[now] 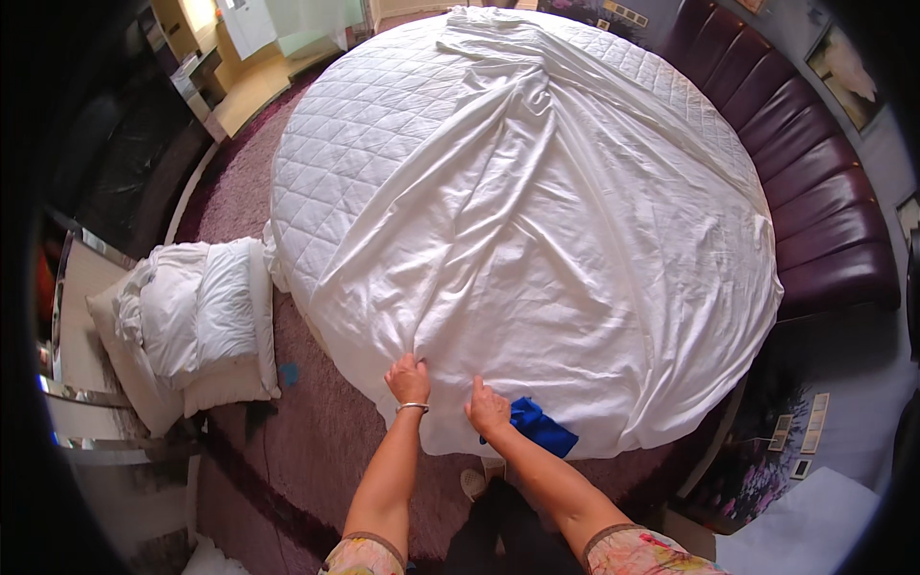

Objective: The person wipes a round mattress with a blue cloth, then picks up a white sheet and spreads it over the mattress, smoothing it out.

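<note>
A white bed sheet (565, 249) lies in folds over a round bed, spread across its near and right parts and bunched toward the far end. At the near edge, my left hand (408, 379) is closed on the sheet, and creases run up from its fingers. My right hand (488, 407) is also closed on the sheet, a short way to the right. Just beside that wrist a blue cloth (541, 428) lies crumpled on the sheet. To the left and far side, the quilted white mattress cover (335, 144) is bare.
White pillows and bedding (196, 321) are piled at the left. A dark red padded headboard (815, 172) curves along the bed's right side. Purple carpet (326, 436) surrounds the bed, with a small blue item (289, 374) on it. A white surface (805, 527) stands at lower right.
</note>
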`<action>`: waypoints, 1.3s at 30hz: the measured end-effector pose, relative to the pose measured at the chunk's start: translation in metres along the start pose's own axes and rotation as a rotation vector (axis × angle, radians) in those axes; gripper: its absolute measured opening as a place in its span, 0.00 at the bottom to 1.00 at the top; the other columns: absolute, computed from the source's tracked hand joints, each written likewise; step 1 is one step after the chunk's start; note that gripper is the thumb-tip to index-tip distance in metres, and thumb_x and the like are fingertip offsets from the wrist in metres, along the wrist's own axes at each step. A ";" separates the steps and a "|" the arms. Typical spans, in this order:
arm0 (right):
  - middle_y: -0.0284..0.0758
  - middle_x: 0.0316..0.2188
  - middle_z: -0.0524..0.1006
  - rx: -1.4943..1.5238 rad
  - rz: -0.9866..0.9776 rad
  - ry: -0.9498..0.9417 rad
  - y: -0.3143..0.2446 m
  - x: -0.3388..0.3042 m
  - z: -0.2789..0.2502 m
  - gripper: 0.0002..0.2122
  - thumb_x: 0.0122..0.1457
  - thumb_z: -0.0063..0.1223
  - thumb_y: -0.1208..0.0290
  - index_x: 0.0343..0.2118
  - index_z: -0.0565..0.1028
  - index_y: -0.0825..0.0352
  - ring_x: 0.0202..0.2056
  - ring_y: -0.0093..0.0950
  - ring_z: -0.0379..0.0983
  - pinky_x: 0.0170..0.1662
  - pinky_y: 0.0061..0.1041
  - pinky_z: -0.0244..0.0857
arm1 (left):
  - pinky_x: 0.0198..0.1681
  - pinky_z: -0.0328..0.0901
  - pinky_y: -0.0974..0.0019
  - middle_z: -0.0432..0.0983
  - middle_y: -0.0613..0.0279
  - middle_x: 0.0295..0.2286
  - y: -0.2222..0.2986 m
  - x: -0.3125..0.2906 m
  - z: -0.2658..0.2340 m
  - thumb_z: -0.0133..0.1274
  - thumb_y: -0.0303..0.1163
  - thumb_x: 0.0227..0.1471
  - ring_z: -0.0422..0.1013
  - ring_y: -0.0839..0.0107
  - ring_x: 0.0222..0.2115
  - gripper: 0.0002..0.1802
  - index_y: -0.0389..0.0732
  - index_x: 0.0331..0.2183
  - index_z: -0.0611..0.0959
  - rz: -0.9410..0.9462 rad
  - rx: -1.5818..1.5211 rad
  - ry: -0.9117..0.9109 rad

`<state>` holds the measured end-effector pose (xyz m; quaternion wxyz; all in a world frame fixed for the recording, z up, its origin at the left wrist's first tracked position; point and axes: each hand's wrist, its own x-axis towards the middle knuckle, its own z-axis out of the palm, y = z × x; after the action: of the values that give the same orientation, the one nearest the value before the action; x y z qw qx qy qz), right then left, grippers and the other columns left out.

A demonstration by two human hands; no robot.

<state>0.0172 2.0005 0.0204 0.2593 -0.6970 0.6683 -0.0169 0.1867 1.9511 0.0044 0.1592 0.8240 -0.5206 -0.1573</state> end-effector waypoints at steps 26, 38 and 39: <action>0.46 0.27 0.78 0.088 0.180 0.024 -0.004 -0.013 -0.054 0.17 0.53 0.52 0.58 0.44 0.71 0.60 0.31 0.46 0.76 0.35 0.45 0.69 | 0.50 0.61 0.54 0.70 0.51 0.44 -0.015 0.020 -0.075 0.60 0.42 0.45 0.67 0.53 0.46 0.28 0.45 0.48 0.75 0.392 -0.136 -0.307; 0.45 0.26 0.78 -0.047 0.230 0.010 -0.100 0.047 0.015 0.15 0.52 0.54 0.62 0.39 0.69 0.65 0.31 0.45 0.77 0.35 0.44 0.69 | 0.50 0.56 0.52 0.71 0.61 0.28 -0.068 0.119 -0.039 0.57 0.32 0.41 0.67 0.60 0.36 0.07 0.45 0.27 0.77 0.827 0.085 -0.052; 0.46 0.26 0.78 -0.044 0.227 0.010 -0.105 0.048 0.014 0.14 0.51 0.54 0.63 0.38 0.69 0.65 0.31 0.45 0.77 0.36 0.44 0.69 | 0.49 0.57 0.53 0.71 0.62 0.26 -0.071 0.120 -0.045 0.57 0.31 0.41 0.67 0.61 0.35 0.05 0.45 0.25 0.77 0.845 0.058 -0.041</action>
<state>0.1247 1.9574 0.0336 0.2410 -0.6221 0.7445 0.0238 0.3126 1.8753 0.0037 0.1759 0.5389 -0.8199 -0.0796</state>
